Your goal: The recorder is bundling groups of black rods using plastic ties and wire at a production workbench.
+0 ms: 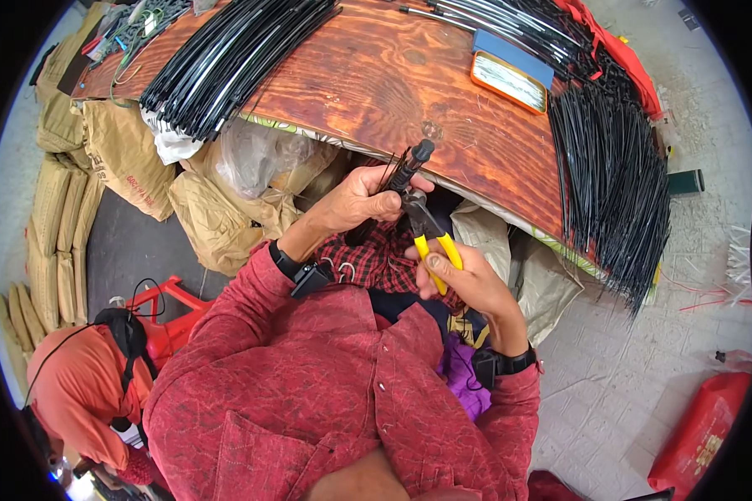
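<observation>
My left hand (363, 200) is closed around a black ribbed part (405, 171) with a rounded cap at its top end, held upright at the table's near edge. Thin dark strands poke out beside it. In my right hand (470, 280) is a pair of pliers (439, 259) with yellow handles and dark jaws. The handles are spread somewhat apart, and the jaws meet the lower side of the black part near my left fingers. What exactly lies between the jaws is too small to tell.
A brown wooden table (376, 83) carries a bundle of black tubes (234, 63), a heap of black strands (610, 184) and an orange-rimmed tin (510, 82) of thin white pieces. Brown paper sacks (125, 150) stand left. Another person (83, 388) sits low at left near a red stool (171, 317).
</observation>
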Available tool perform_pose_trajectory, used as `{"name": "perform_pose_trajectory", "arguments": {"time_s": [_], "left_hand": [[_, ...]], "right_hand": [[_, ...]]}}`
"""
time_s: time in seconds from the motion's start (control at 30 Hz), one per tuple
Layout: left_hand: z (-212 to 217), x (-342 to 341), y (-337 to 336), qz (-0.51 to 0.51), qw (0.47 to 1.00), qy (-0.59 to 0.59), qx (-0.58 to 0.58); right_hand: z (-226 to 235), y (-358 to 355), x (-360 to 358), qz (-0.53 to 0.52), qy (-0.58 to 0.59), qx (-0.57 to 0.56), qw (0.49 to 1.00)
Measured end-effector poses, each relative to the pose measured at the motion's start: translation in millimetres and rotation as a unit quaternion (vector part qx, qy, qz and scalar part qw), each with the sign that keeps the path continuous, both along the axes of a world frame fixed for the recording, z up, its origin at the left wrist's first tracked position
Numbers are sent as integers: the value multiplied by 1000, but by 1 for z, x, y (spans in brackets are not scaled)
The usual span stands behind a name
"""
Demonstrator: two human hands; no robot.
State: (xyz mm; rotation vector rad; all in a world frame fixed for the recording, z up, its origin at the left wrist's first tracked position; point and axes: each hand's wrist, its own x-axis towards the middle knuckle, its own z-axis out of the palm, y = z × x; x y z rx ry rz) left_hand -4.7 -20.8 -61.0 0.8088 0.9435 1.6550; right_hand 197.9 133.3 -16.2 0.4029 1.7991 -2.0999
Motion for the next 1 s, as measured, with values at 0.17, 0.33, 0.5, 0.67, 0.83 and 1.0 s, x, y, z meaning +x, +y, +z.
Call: {"name": "perform_pose_trajectory", "arguments": {"time_s": [0.17,0.33,0.5,0.67,0.83,1.0], "left_hand": [[-1,-1,1,9,1000,17,-3],[-4,-2,0,11,1000,19,0],[-6,-3,0,-3,1000,-13,14],[-5,-2,0,7,1000,-19,19],[-4,-2,0,13,1000,-8,22],[-2,-1,1,22,999,6,31]], "right_hand": [[14,2,-3,-42,19,27,999],[17,6,-6,-14,-4,-2,1000],[17,5,-8,-7,2,22,1000],[2,-8,-10,-37,43,27,998],[-18,-23,-9,-98,36,-24,994],[-16,-17,-12,-105,48,49,992]]}}
